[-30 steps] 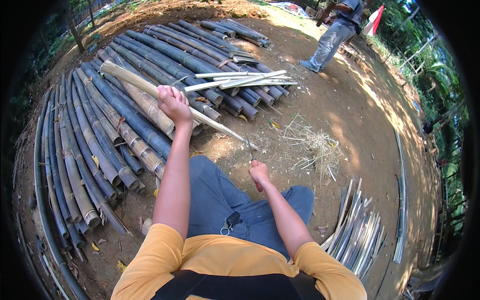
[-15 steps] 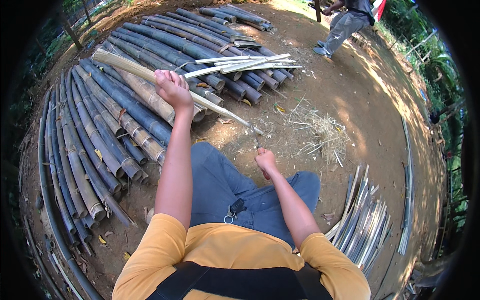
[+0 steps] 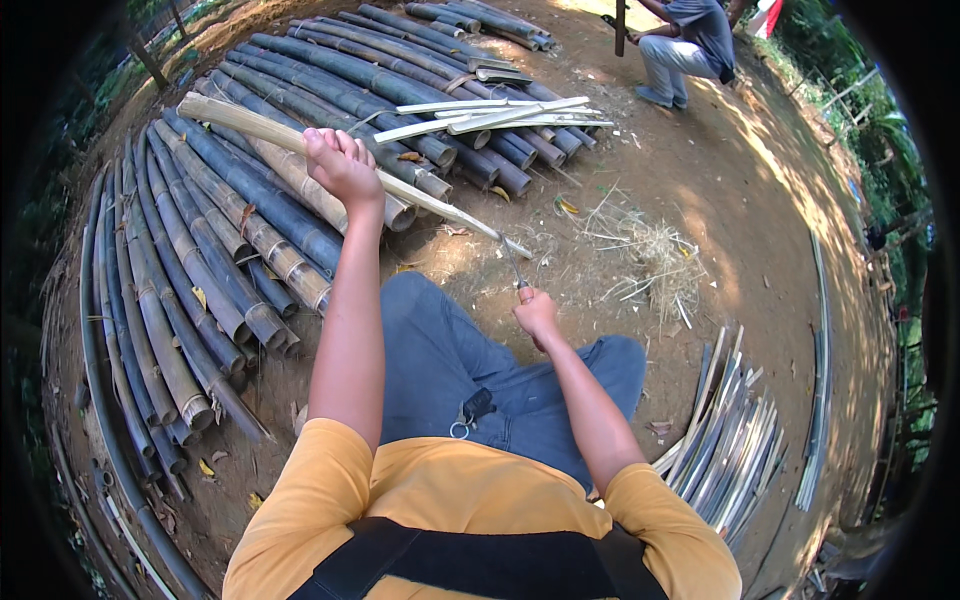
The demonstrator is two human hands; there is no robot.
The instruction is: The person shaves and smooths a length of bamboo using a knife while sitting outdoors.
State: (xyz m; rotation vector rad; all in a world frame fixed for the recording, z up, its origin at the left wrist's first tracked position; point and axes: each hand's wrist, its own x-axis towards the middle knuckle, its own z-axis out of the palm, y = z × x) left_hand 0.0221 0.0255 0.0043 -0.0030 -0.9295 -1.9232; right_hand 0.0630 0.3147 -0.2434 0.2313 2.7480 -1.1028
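My left hand point(image 3: 345, 175) is closed around the middle of a long split bamboo strip point(image 3: 430, 203), pale and slanting from the upper left down toward the centre. Its thicker end lies over the bamboo pile; the thin end points at the bare ground in front of my knees. In my right hand point(image 3: 537, 315) is the handle of a knife point(image 3: 516, 268) with a narrow, slightly curved blade. That blade meets the strip close to its thin end. My fingers hide most of the handle.
Dark bamboo poles point(image 3: 290, 235) cover the ground at left, with pale split strips point(image 3: 500, 118) on top. Shavings point(image 3: 655, 265) lie ahead to the right, and a bundle of thin strips point(image 3: 725, 450) beside my right arm. Another person point(image 3: 685, 55) squats at the far right by a post.
The knife blade has shifted a little away from the strip's thin end, and that end sits slightly higher. The other person has gone lower into a squat.
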